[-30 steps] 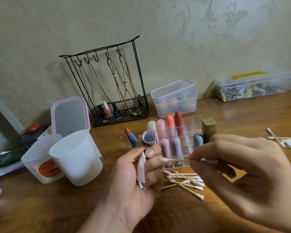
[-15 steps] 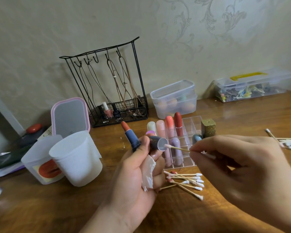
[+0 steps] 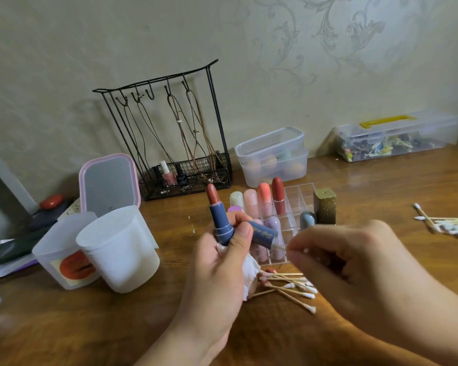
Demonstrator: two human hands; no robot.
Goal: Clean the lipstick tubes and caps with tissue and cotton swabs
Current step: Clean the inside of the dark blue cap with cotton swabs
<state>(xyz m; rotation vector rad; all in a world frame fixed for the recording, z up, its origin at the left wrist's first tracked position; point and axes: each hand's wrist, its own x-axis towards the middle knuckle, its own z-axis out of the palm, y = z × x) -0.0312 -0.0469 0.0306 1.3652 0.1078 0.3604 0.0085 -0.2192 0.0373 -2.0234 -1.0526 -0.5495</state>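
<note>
While the left hand (image 3: 217, 262) is gripping the open lipstick tube (image 3: 220, 220), cap (image 3: 263, 233) and tissue (image 3: 249, 270) above the desk (image 3: 90, 326), I'm noting the right hand (image 3: 354, 262), its grip pinching the cotton swab (image 3: 278, 247), has now pushed the tip inside the cap, so swabbing is starting.

We see a navy-blue lipstick tube (image 3: 221, 220) with a brick-red bullet, and a navy cap (image 3: 265, 233) bearing gold lettering. At two o'clock from it a gold glitter case (image 3: 325, 206) stands. The bench (image 3: 90, 326) is brown woodgrain, the mirror (image 3: 109, 182) pink-rimmed, the rack (image 3: 167, 133) black wire, the wall (image 3: 315, 35) beige with grey scrollwork, the swabs (image 3: 288, 286) white-tipped.
</note>
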